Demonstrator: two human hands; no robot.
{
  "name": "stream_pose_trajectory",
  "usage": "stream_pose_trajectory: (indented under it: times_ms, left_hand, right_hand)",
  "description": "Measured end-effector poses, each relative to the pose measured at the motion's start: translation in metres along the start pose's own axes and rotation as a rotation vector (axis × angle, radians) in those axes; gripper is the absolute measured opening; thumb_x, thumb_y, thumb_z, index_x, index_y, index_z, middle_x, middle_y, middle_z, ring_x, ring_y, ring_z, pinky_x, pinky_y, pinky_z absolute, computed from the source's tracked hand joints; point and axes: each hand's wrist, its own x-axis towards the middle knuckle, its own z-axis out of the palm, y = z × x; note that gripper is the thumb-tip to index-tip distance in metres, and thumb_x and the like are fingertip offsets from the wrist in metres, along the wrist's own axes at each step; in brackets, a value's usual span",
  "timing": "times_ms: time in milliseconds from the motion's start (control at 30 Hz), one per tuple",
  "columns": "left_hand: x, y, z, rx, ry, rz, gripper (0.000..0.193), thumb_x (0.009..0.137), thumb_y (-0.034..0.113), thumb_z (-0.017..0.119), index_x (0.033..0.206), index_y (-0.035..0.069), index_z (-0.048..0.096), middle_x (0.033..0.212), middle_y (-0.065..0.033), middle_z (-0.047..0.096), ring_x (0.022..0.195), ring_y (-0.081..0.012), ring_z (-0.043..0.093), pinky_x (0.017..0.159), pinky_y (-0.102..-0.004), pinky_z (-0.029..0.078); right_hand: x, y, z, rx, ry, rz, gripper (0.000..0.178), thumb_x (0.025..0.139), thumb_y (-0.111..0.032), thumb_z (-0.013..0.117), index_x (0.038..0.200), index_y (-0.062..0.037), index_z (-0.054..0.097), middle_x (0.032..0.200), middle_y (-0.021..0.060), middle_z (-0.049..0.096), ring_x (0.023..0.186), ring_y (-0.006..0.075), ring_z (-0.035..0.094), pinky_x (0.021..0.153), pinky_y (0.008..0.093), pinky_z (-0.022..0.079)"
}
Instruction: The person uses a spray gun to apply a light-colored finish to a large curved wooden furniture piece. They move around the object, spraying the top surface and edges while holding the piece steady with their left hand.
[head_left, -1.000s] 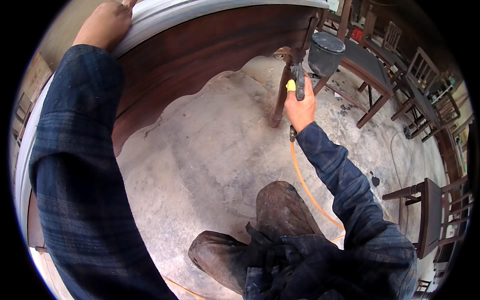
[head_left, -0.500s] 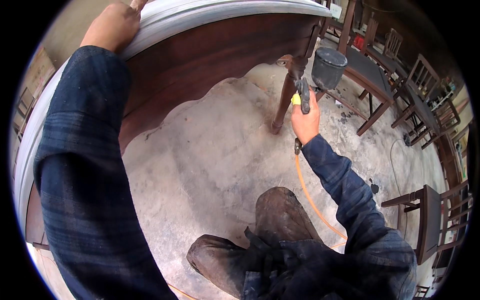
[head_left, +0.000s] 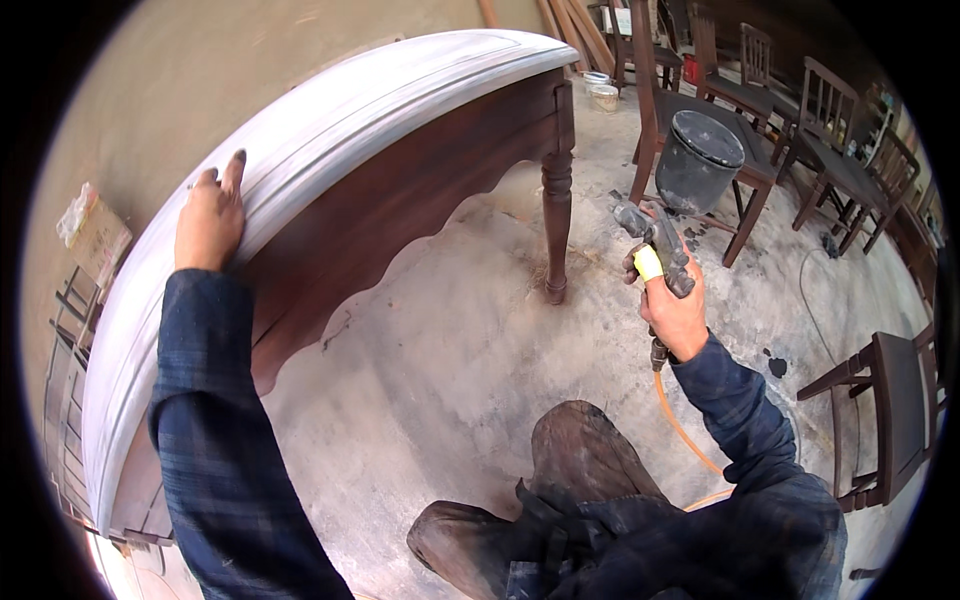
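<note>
My left hand [head_left: 210,222] lies on the whitish top [head_left: 330,125] of a wooden table near its front edge, fingers stretched and apart. Below that top runs a dark reddish-brown apron [head_left: 400,185] with a scalloped lower edge, ending at a turned leg [head_left: 557,220]. To the right, clear of the table, my right hand [head_left: 678,318] is wrapped round the grip of a spray gun [head_left: 660,238]. A dark, paint-crusted cup [head_left: 697,165] sits on the gun. Something bright yellow is wrapped round one finger. From the grip's bottom hangs an orange air hose [head_left: 675,425].
Dark wooden chairs [head_left: 825,150] stand along the right side, one chair [head_left: 890,415] close at the lower right. Small tubs [head_left: 603,97] and leaning boards [head_left: 580,30] are behind the table. A cardboard box [head_left: 98,240] is at far left. Dark spots mark the concrete floor [head_left: 440,330].
The view has shifted, showing more of the white tabletop. My left hand appears lower on it, fingers now spread. My right hand and the spray gun appear farther right and lower, the gun turned.
</note>
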Motion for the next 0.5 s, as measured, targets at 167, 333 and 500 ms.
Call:
stream_pose_trajectory:
  times_ms: [167, 333, 500]
  left_hand:
    - [-0.003, -0.014, 0.016, -0.029, 0.006, 0.017, 0.061, 0.103, 0.048, 0.047, 0.128, -0.006, 0.059, 0.120, -0.0347, 0.062, 0.119, -0.0474, 0.057, 0.101, -0.0480, 0.045]
    - [-0.006, -0.006, 0.007, -0.109, 0.037, -0.041, 0.071, 0.103, 0.052, 0.046, 0.131, -0.012, 0.055, 0.124, -0.0351, 0.061, 0.122, -0.0445, 0.058, 0.104, -0.0437, 0.044]
    - [-0.012, -0.005, 0.001, -0.116, 0.026, -0.053, 0.069, 0.104, 0.051, 0.045, 0.131, -0.010, 0.057, 0.126, -0.0337, 0.061, 0.122, -0.0432, 0.058, 0.105, -0.0430, 0.043]
  right_hand:
    - [0.002, -0.011, -0.027, 0.107, -0.079, 0.104, 0.047, 0.098, -0.005, 0.055, 0.144, -0.0034, 0.049, 0.101, 0.0037, 0.066, 0.082, 0.0096, 0.062, 0.072, 0.0254, 0.052]
    - [0.022, 0.005, -0.035, 0.152, -0.043, 0.045, 0.048, 0.097, -0.004, 0.056, 0.144, -0.0050, 0.050, 0.097, 0.0017, 0.065, 0.079, 0.0074, 0.060, 0.069, 0.0242, 0.051]
    - [0.022, 0.020, -0.041, 0.138, -0.046, 0.166, 0.048, 0.097, -0.005, 0.057, 0.144, -0.0061, 0.051, 0.092, 0.0000, 0.064, 0.074, 0.0048, 0.055, 0.066, 0.0222, 0.048]
